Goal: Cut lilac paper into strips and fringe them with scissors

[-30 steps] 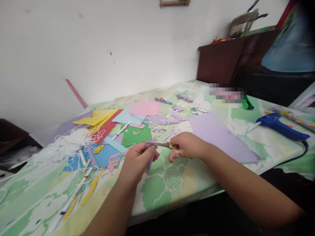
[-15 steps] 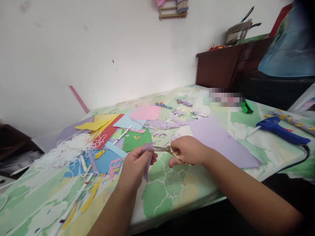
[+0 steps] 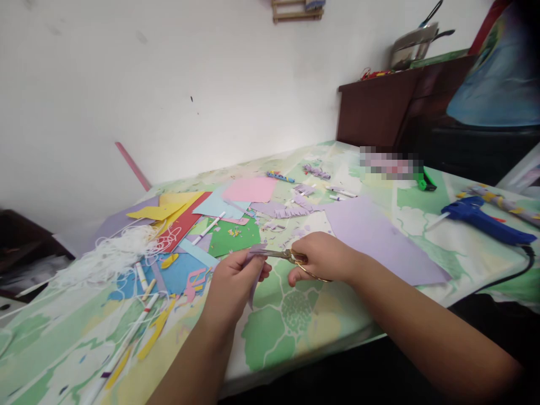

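Since half a second ago, the purple strip (image 3: 252, 297) shows a narrower face above my left hand (image 3: 230, 277), so it seems turned a little; otherwise both hands have hardly moved. I pinch it above the near edge of the counter (image 3: 310, 346), and my right hand (image 3: 324, 257) grips the scissors (image 3: 282, 255), whose blades meet the strip close to my pinch. For a clean cut, I should keep it taut, snip shortly, and guard the left hand from the blades.

A home: floral tablecloth (image 3: 270, 340), metal pan (image 3: 409, 52), cabinet (image 3: 375, 115).
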The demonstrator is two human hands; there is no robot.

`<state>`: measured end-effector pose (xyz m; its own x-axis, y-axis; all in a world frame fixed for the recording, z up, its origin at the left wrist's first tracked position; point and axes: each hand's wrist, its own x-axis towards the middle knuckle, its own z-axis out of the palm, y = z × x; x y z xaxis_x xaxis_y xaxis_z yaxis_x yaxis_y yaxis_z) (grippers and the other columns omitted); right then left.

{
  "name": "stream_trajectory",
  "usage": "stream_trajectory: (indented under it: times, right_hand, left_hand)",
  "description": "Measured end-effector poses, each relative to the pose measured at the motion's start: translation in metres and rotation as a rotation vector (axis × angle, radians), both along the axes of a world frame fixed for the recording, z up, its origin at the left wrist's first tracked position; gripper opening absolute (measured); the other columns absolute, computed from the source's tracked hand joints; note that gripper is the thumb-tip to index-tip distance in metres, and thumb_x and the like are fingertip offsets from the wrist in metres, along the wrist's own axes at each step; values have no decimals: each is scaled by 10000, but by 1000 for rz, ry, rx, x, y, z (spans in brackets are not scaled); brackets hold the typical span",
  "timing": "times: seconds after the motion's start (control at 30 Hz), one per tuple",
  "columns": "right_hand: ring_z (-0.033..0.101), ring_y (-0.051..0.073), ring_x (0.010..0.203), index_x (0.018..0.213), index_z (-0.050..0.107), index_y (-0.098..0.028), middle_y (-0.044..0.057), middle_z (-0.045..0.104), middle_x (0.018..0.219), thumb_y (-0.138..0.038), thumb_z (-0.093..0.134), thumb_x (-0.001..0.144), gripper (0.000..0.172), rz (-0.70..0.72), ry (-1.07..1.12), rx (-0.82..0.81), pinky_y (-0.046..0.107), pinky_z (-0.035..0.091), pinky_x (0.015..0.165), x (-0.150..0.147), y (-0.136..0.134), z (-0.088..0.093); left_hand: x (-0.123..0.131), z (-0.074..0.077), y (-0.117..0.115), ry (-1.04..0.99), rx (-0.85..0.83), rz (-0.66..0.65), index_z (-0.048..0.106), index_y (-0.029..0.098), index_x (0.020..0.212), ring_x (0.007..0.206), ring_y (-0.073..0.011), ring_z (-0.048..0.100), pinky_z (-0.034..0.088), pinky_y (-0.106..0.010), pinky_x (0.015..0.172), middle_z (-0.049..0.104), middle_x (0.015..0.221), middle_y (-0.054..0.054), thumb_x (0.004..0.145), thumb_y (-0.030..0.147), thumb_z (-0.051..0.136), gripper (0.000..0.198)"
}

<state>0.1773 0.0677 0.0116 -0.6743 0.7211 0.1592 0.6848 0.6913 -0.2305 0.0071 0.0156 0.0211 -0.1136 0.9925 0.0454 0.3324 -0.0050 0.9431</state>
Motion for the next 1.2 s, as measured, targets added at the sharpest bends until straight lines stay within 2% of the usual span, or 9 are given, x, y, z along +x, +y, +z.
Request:
stream_trajectory:
  times: [0.23,0.83,1.2]
  right_hand:
    - [320,81,443,558,477,-170,-20,437,475,-681,404,565,516,10,-17,-8,195,188,427,1,2,1]
    - [308,75,427,529,475,-167,-30,413,442,-686,411,554,523,0,-19,-28,202,175,422,4,3,2]
    - [344,94,458,600,471,-184,-13,471,525,-685,383,578,509,-39,-12,-46,204,189,429,6,1,5]
  left_hand:
    - [-2,-2,1,-71,-35,-52,557,167,522,402,-50,412,312,-171,403,526,460,43,673,268,512,188]
    - [-5,-4,1,-303,-66,-158,562,155,565,457,-71,475,357,-187,460,549,478,26,669,224,534,127]
    - [-5,-4,2,-140,-14,-72,562,156,612,487,-82,465,343,-199,474,545,545,19,703,306,493,189]
